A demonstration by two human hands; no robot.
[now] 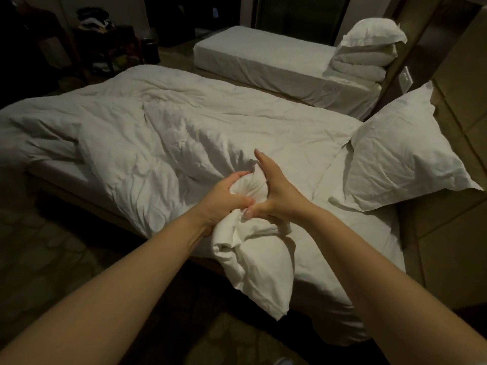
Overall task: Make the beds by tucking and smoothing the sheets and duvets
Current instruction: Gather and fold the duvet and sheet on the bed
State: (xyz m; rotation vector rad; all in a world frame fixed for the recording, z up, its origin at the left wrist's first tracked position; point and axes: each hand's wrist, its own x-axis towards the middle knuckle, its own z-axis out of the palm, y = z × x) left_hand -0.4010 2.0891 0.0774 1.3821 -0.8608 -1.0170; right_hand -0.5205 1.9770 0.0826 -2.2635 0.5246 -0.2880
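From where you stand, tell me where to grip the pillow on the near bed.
Grip the pillow by its near flat flange corner, which juts toward you over the sheet, coming from the bedside with the right hand. The plump middle offers no pinchable edge.

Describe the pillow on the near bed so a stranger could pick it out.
Start at the near bed, the one with the rumpled duvet. Its pillow lies alone at the head end, right of both hands. The far bed's pillow instead tops a folded stack.
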